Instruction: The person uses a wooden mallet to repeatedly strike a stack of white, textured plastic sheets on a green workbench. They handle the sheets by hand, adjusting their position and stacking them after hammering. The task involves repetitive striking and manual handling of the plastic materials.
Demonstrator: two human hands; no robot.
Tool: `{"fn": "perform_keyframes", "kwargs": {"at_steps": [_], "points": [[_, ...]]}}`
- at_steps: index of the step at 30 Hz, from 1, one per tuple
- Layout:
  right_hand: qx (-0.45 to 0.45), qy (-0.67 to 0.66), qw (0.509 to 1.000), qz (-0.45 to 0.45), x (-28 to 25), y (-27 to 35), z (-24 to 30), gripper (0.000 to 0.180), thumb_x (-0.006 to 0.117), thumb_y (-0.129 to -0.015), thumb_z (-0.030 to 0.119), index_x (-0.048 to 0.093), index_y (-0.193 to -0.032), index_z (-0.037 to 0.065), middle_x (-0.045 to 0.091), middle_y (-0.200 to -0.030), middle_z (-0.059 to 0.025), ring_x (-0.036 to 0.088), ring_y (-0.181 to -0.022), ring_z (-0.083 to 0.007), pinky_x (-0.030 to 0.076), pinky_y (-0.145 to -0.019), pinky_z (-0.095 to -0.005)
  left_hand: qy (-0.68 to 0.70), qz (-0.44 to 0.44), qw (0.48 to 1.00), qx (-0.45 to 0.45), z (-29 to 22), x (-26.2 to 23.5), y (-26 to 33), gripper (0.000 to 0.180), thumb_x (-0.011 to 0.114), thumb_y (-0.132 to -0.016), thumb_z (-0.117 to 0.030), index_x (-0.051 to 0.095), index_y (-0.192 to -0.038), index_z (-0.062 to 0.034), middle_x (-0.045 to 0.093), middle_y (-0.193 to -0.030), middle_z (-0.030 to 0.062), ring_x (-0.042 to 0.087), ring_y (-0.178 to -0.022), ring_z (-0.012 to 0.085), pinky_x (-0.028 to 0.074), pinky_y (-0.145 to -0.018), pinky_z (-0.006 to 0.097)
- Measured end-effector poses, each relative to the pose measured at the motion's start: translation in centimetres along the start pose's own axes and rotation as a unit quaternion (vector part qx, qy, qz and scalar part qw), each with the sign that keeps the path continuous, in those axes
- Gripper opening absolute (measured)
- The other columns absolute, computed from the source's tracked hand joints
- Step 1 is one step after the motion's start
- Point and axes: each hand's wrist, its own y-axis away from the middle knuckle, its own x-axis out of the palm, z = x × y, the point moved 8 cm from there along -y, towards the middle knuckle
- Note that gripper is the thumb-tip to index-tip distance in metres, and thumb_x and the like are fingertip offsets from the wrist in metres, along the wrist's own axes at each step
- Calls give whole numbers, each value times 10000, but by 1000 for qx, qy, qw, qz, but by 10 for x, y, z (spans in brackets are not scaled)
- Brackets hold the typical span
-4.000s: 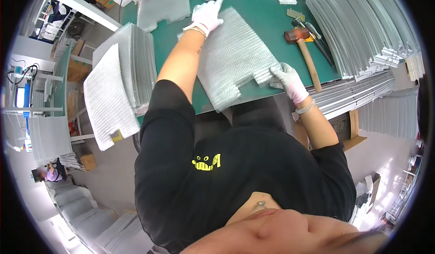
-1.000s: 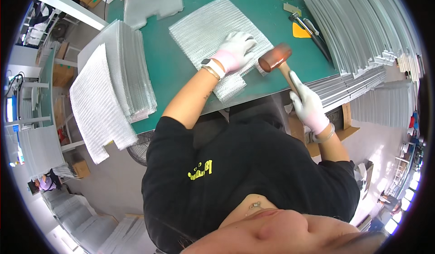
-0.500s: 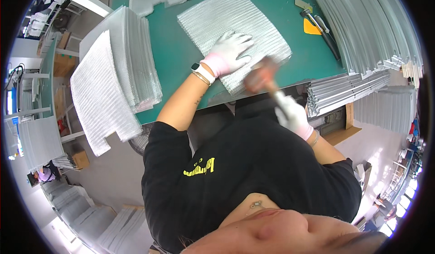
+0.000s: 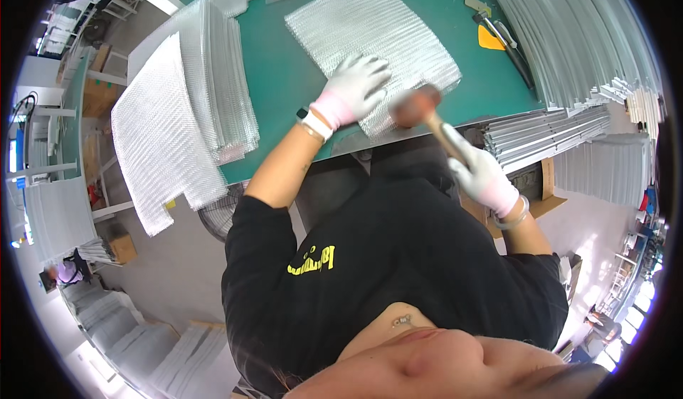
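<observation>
Left hand [image 4: 354, 87] flat on mesh sheet [image 4: 373, 47], fingers spread, gripping nothing. Right hand [image 4: 480, 175] at 4 o'clock, fingers clenched round mallet [image 4: 427, 114] handle; blurred head at sheet's near edge. Sheet lies on green surface [image 4: 284, 79].

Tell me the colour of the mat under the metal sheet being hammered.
Green: the bench mat under the silver mesh sheet, seen in the head view.

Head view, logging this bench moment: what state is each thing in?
Left hand: gloved, flat on the mesh sheet.
Right hand: gloved, gripping the mallet handle.
Mallet: head blurred, at the sheet's near edge.
Mesh sheet: flat on the green table.
Mesh stack: piled, overhanging the table's left edge.
</observation>
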Motion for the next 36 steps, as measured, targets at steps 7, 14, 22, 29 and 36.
{"fn": "perform_keyframes", "kwargs": {"at_steps": [7, 14, 22, 29, 36], "points": [[-114, -151, 962, -196, -48, 20, -29, 688, 482, -961, -26, 228, -1600, -1, 623, -1028, -81, 539, -767, -96, 488, -700, -248, -119, -38, 986, -112, -25, 35, -22, 468, 539, -961, -366, 607, -1339, -99, 543, -1430, 131, 473, -1347, 320, 307, -1154, 522], [17, 254, 961, 105, -3, -4, -44, 537, 677, -891, 90, 549, -1409, 28, 683, -1095, -213, 688, -933, -376, 555, -807, -428, -143, -57, 981, -121, -29, 46, -35, 454, 525, -981, -370, 604, -1350, -118, 546, -1410, 130, 466, -1337, 314, 289, -1150, 530], [-92, 182, 978, -33, -10, 0, -37, 534, 644, -937, 172, 531, -1459, 196, 588, -812, -150, 632, -713, -346, 525, -655, -444, -124, -36, 982, -137, -29, 46, -36, 497, 576, -938, -326, 557, -1392, -125, 503, -1455, 110, 433, -1378, 314, 278, -1183, 519], [-74, 155, 985, -28, 2, 3, -52, 585, 636, -949, 196, 474, -1511, 217, 604, -812, -172, 645, -760, -378, 523, -690, -467, -117, -26, 984, -132, -29, 46, -37, 505, 582, -948, -355, 558, -1389, -112, 487, -1479, 120, 424, -1385, 325, 260, -1192, 530], [-99, -28, 979, -176, -48, -3, -60, 642, 599, -970, 196, 378, -1562, 82, 679, -1195, -258, 700, -957, -380, 521, -884, -384, -121, 57, 973, -188, -45, 43, -47, 715, 631, -912, -486, 452, -1476, -84, 435, -1511, 216, 380, -1423, 388, 222, -1206, 540]]}}
